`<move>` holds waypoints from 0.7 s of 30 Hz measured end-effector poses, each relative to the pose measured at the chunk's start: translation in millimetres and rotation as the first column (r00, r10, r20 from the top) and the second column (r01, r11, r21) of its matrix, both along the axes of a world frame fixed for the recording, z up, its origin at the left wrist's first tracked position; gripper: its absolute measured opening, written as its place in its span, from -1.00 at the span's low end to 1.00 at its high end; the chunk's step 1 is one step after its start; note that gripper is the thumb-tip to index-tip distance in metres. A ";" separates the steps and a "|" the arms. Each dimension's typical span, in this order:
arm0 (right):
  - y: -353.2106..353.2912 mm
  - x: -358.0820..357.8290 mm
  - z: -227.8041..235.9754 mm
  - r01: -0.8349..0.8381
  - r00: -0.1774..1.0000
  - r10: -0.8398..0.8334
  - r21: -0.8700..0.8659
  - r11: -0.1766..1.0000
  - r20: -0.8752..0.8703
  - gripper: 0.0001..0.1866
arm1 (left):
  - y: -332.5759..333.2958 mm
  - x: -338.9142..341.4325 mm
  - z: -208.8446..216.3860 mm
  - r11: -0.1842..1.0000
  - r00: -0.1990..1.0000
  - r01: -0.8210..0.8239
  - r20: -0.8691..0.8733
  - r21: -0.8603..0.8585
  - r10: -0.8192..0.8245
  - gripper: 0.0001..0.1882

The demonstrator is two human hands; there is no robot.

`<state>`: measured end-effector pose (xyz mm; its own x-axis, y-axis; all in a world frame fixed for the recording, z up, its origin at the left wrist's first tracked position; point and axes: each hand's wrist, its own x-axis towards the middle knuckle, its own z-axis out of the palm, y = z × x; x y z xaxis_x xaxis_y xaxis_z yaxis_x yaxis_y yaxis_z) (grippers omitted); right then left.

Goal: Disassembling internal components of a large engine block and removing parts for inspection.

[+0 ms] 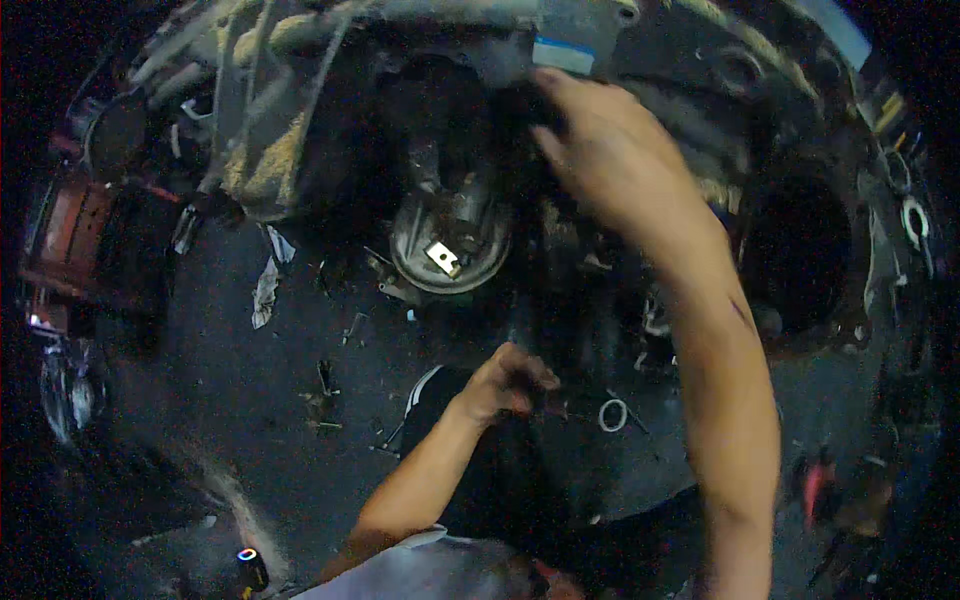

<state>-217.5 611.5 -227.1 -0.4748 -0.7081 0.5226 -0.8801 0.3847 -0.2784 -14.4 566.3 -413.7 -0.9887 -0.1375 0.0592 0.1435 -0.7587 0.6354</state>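
My right hand [600,140] reaches far forward to the large greasy machine part [400,35]. Its thumb and a finger curl around something dark, which I cannot make out in the shadow and blur. Lower down, near my dark-clad knee, my left hand [510,385] is held with its fingers bent inward. They look closed, but whether anything is in them is hidden. Between the hands and the machine sits a round metal housing [405,245], with a small pale plate [442,259] with a dark hole on it.
On the dark floor lie a metal ring [613,415], a crumpled strip [265,295] and several small bolts or fittings. A reddish box-like part [75,235] stands at the left. A large dark opening [800,250] is at the right. A small black cylinder [250,568] lies at lower left.
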 end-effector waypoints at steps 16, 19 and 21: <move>-6.7 3.1 30.1 0.011 0.879 -0.052 -0.088 0.996 -0.474 -0.86 | 42.5 -0.3 54.6 0.970 0.966 0.180 -0.217 0.165 -0.143 -0.57; -23.9 1.9 12.2 0.106 0.898 -0.170 -0.175 0.979 -0.407 -0.85 | 28.9 -3.8 46.8 0.962 0.949 0.202 -0.277 0.184 -0.147 -0.56; -32.6 -4.9 11.0 0.152 0.927 -0.164 -0.062 0.986 -0.336 -0.84 | 24.8 -1.4 45.8 0.977 0.958 0.165 -0.256 0.138 -0.126 -0.56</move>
<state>-222.4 578.9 -216.0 -0.3695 -0.6170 0.6948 -0.8527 0.5222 0.0102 -15.7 591.1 -367.9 -0.9564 -0.0198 0.2912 0.1601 -0.8698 0.4667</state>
